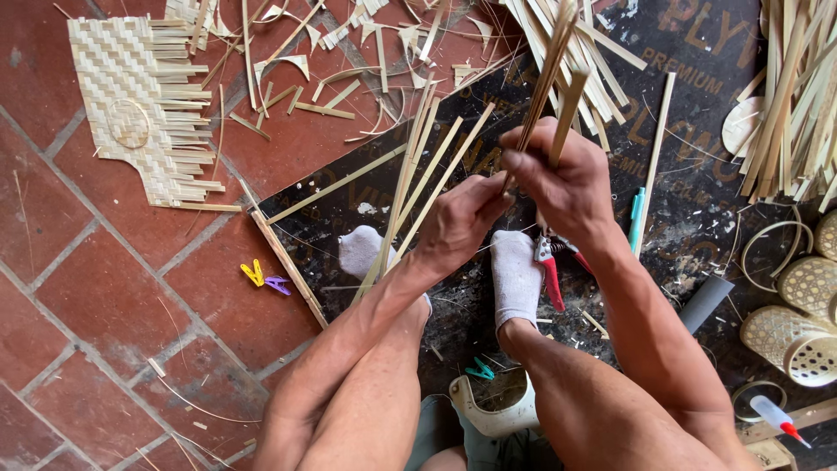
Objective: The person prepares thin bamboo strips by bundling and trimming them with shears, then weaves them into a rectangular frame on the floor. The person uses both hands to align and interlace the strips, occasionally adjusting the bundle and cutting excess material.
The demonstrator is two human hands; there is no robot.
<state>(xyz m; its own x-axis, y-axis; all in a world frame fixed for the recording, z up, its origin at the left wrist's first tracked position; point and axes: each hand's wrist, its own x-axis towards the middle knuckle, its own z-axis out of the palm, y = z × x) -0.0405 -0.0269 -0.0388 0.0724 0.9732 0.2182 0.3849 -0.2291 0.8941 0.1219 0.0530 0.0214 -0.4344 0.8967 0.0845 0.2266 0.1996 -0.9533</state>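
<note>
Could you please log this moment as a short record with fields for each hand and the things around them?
Setting: person seated over a dark board on a red tile floor
Right hand: gripping upright bamboo strips
Left hand: fingertips pinching at the base of the same strips
Below the hands: red-handled pruning shears, between two white-socked feet
Far left: part-woven bamboo mat
Right edge: small woven baskets, glue bottle
Floor: yellow and purple clips
</note>
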